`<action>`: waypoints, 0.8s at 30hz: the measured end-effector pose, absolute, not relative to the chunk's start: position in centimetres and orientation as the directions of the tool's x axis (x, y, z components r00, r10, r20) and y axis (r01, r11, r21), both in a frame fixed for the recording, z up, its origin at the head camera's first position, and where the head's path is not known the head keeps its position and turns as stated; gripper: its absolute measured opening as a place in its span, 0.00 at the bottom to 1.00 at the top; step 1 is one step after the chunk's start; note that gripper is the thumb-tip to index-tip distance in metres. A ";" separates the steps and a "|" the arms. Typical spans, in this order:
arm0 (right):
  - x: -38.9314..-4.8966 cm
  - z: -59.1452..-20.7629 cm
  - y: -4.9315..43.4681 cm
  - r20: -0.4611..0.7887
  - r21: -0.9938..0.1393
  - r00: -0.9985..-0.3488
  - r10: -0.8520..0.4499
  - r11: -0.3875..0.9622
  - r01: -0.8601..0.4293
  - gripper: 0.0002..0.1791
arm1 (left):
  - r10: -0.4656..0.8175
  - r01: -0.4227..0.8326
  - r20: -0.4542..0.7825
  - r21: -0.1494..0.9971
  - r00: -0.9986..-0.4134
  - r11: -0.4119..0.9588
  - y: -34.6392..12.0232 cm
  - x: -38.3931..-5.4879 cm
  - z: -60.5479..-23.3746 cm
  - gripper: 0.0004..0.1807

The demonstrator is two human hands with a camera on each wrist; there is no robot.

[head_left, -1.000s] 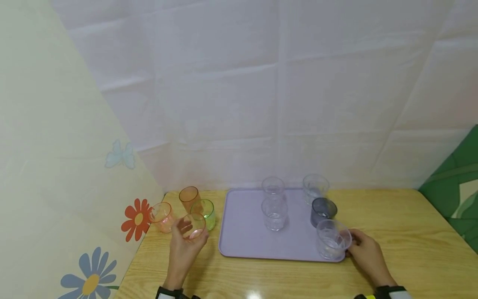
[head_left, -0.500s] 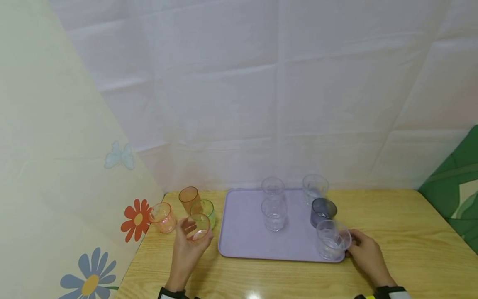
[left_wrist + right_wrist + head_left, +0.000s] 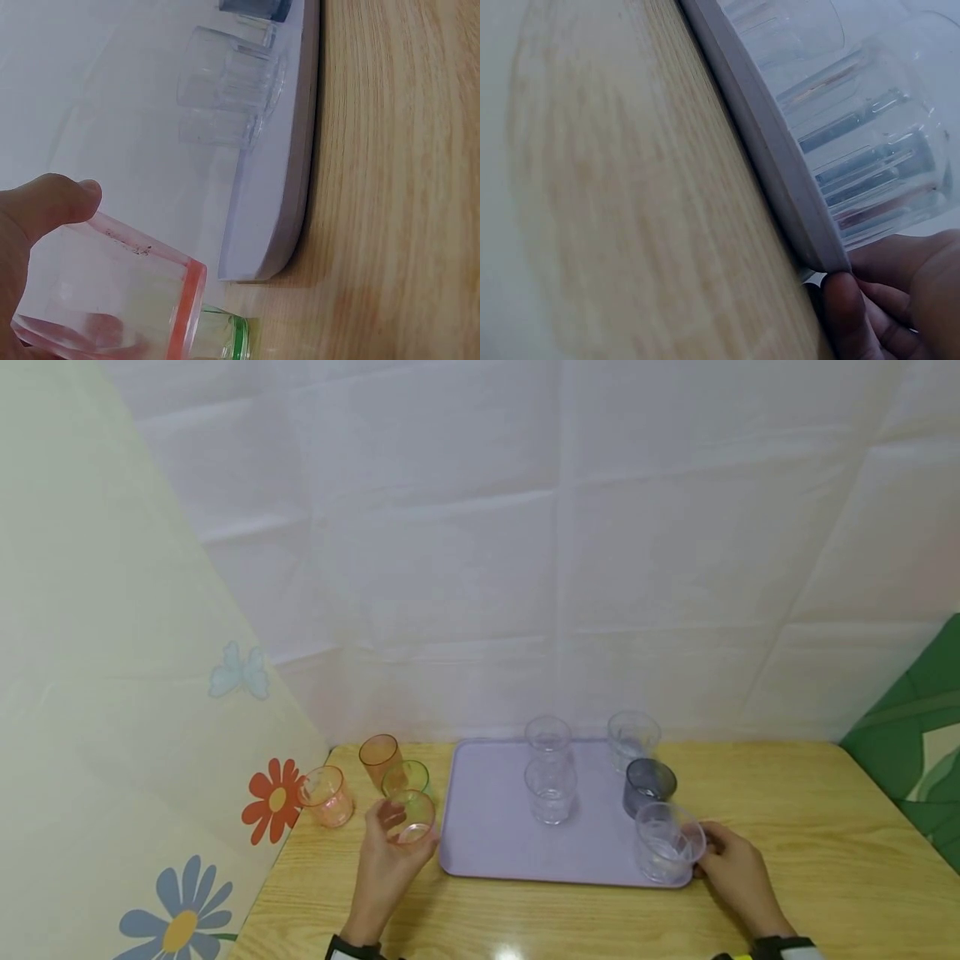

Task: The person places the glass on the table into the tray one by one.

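The left hand (image 3: 393,860) has its thumb and fingers curled round a pink cup (image 3: 127,277), and holds it up above the desk (image 3: 555,918). A second ago this cup was farther left. Now it has slid across to the right, in front of the green cup (image 3: 415,779), and it hides more of that cup. It is also nearer to the left side of the purple tray (image 3: 487,810).

The right hand (image 3: 738,868) has not moved. Its thumb and finger pinch the front right corner of the tray, just beside a big clear cup (image 3: 663,852).

The other cups are where they were. A brown cup (image 3: 380,760) and an orange cup (image 3: 330,802) stand on the desk at the left. On the tray are a dark gray cup (image 3: 647,797), two clear cups in the middle, and another clear cup at the back right.
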State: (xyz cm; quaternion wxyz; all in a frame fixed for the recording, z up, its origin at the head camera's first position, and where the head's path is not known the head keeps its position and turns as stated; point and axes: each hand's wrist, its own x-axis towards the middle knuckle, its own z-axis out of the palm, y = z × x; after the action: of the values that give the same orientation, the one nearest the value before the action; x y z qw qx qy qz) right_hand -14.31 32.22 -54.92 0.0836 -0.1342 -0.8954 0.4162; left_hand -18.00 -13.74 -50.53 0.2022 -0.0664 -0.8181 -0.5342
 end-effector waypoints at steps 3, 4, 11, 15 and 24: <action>-14.3 -54.9 32.3 0.027 -0.774 -0.951 0.308 0.608 0.175 0.19 | -0.100 0.320 0.392 0.852 -0.915 0.413 -13.6 -18.0 -50.5 0.48; -14.3 -55.0 32.2 0.028 -0.775 -0.951 0.308 0.607 0.174 0.18 | -0.095 0.323 0.392 0.853 -0.915 0.410 -13.5 -18.0 -50.5 0.48; -14.3 -55.1 32.4 0.064 -0.774 -0.953 0.295 0.617 0.139 0.17 | -0.069 0.355 0.423 0.830 -0.904 0.430 -13.1 -18.1 -50.7 0.48; -14.3 -55.2 32.3 0.056 -0.769 -0.953 0.298 0.621 0.149 0.18 | -0.052 0.359 0.415 0.838 -0.908 0.410 -12.8 -18.0 -50.6 0.49; -14.2 -55.0 32.4 0.055 -0.765 -0.953 0.297 0.626 0.152 0.19 | -0.028 0.359 0.403 0.843 -0.915 0.400 -11.9 -18.2 -50.6 0.49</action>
State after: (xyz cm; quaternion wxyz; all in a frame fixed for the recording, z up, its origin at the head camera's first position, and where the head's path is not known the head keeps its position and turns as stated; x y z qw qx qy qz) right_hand -14.20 32.39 -54.97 0.0881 -0.1250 -0.8974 0.4139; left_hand -18.20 -11.95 -50.61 0.1800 -0.1014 -0.8170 -0.5384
